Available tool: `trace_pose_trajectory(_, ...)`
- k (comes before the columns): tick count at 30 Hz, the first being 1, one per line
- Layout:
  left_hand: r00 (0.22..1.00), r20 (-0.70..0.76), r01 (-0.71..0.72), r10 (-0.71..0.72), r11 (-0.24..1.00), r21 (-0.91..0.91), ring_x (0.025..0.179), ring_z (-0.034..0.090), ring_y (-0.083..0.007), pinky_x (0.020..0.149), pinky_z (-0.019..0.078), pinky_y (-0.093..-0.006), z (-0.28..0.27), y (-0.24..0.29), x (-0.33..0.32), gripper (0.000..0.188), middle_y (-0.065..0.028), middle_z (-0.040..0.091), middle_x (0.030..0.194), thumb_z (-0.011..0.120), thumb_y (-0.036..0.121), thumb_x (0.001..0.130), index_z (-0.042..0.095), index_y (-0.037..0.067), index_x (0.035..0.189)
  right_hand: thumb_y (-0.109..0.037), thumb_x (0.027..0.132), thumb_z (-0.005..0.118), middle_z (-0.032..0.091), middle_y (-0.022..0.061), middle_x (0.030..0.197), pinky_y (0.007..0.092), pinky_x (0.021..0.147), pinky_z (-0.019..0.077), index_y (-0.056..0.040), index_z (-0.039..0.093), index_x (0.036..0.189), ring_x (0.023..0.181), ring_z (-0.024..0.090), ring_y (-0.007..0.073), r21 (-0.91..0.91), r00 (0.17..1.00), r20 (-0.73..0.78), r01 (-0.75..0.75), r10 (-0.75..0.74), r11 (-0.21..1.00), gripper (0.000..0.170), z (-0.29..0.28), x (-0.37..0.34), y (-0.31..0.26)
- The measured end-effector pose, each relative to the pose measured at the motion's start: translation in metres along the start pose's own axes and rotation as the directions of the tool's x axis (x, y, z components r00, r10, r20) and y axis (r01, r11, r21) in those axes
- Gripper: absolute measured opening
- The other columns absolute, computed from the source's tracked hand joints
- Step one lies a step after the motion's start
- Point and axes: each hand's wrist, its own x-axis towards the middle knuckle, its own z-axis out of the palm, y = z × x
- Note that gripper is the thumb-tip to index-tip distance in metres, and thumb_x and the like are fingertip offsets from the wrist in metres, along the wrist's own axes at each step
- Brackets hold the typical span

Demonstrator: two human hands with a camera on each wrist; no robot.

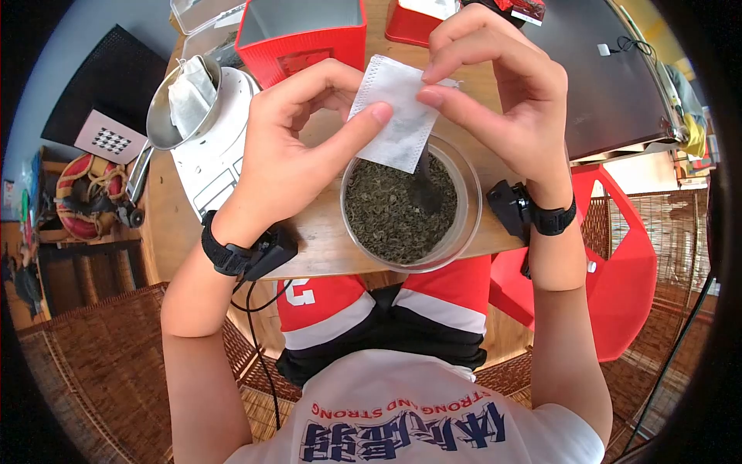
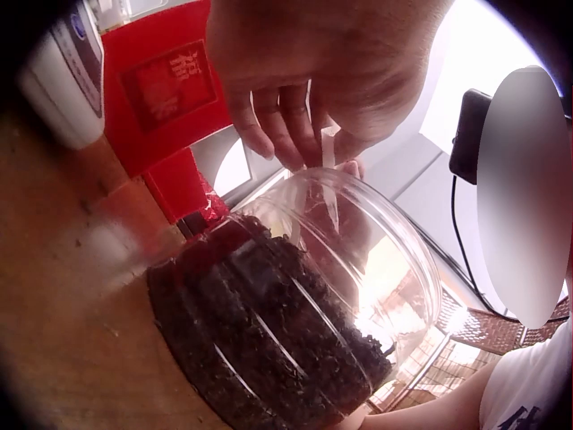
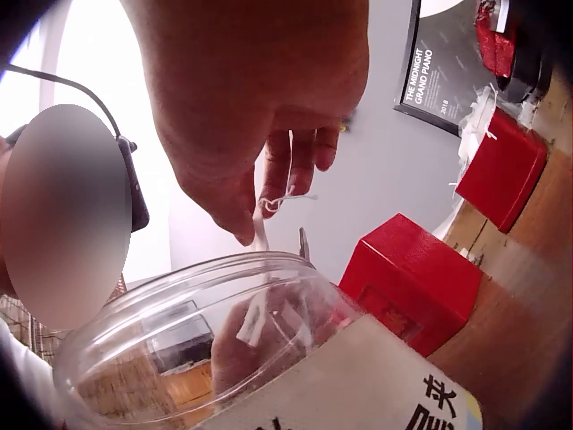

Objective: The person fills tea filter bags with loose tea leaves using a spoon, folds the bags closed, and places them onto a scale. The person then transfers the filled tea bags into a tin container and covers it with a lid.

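Note:
Over the tub, my left hand [image 1: 297, 143] holds a flat white tea bag [image 1: 396, 116] with stitched edges, its thumb lying across the front. My right hand [image 1: 506, 97] pinches the bag's upper right edge between thumb and index finger. Thin white string [image 3: 288, 202] loops by those fingers in the right wrist view. Below sits a clear round plastic tub [image 1: 473, 193] partly filled with dried dark green leaves [image 1: 394, 216]. A dark spoon [image 1: 427, 189] stands in the leaves, its upper handle hidden behind the bag.
A white scale [image 1: 205, 166] at left carries a metal bowl [image 1: 158, 124] with filled tea bags [image 1: 191, 91]. Behind the tub stands an open red tin [image 1: 301, 54]; a smaller red box [image 1: 410, 25] holds white material. A dark panel [image 1: 603, 85] lies at right.

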Motion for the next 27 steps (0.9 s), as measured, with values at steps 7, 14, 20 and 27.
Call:
trace_pose_trajectory(7,1.000,0.002,0.002,-0.002,1.000,-0.027,0.087,0.064,-0.0061,0.081,0.0495,-0.0235,-0.001,-0.001,0.000,0.011,-0.0001,0.071,0.092,0.074,0.005,0.093,0.071,0.001,0.103,0.001,0.077,0.083,0.070,0.0103,0.101,0.0321,0.088,0.0499,-0.0008,0.074,0.094,0.097,0.066,0.0203,-0.032,0.987,0.037,-0.156,0.157,0.987,0.019,0.005,-0.005,0.006)
trace_pose_trajectory(14,0.999,0.018,0.039,-0.039,0.999,-0.038,0.087,0.064,-0.0066,0.082,0.0498,-0.0238,-0.001,0.002,-0.001,0.010,-0.0003,0.071,0.093,0.074,0.005,0.093,0.071,0.001,0.102,-0.006,0.079,0.082,0.064,0.0013,0.086,0.0290,0.075,0.0449,-0.0036,0.068,0.091,0.081,0.057,0.0139,-0.013,0.998,-0.009,-0.060,0.060,0.998,0.019,0.013,-0.006,0.011)
trace_pose_trajectory(20,1.000,0.023,0.012,-0.012,1.000,-0.001,0.088,0.065,-0.0071,0.083,0.0507,-0.0244,0.000,0.003,-0.001,0.010,-0.0006,0.071,0.093,0.074,0.005,0.093,0.071,0.001,0.102,-0.001,0.079,0.079,0.060,0.0043,0.092,0.0295,0.082,0.0404,-0.0030,0.061,0.088,0.088,0.053,0.0158,0.020,0.952,0.128,-0.283,0.278,0.959,0.021,0.011,-0.010,0.004)
trace_pose_trajectory(27,0.999,0.023,0.025,-0.025,1.000,-0.012,0.090,0.066,-0.0076,0.085,0.0515,-0.0249,-0.001,0.006,-0.003,0.011,-0.0011,0.072,0.093,0.074,0.006,0.094,0.071,0.000,0.103,-0.002,0.080,0.079,0.060,0.0034,0.093,0.0290,0.082,0.0402,-0.0025,0.062,0.090,0.089,0.052,0.0153,0.063,0.973,0.126,-0.204,0.195,0.977,0.020,0.009,-0.009,0.006)
